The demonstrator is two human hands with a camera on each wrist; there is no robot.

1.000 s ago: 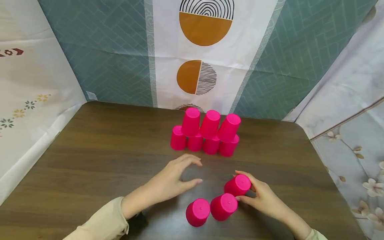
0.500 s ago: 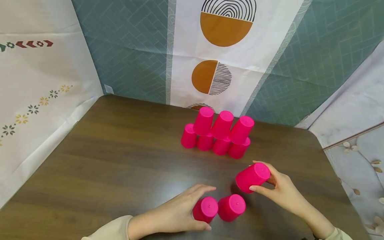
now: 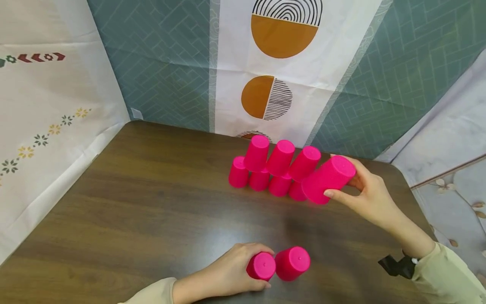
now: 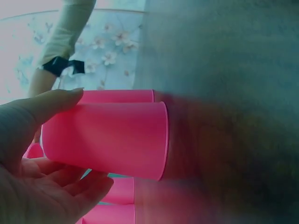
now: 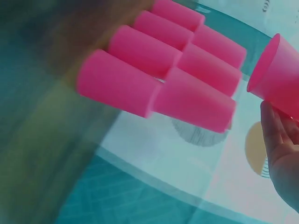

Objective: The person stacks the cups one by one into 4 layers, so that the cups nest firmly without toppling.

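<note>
My right hand (image 3: pixel 373 198) holds an upside-down pink plastic cup (image 3: pixel 329 179) in the air, thumb on the near side. In the head view this cup overlaps the right end of a two-level cup stack; the right wrist view shows it apart from the stack, mouth edge (image 5: pixel 264 65) tilted. The stack has three upper cups (image 3: pixel 281 158) standing across a lower row of several cups (image 3: pixel 238 173). Near the front, my left hand (image 3: pixel 231 270) grips another upside-down cup (image 4: pixel 107 137) on the table, thumb on one side and fingers on the other. A second cup (image 3: pixel 292 264) stands close to its right.
The brown wooden table (image 3: pixel 159 211) lies under everything. A patterned cloth (image 3: pixel 163 76) hangs just behind the stack, with pale cloths (image 3: pixel 57 126) at the sides. A black strap (image 3: pixel 396 267) is around the right wrist by the sleeve.
My right hand has lifted a cup off the table and carried it up and back towards the stack's right end. My left hand has come down to the front left cup and closed around it.
</note>
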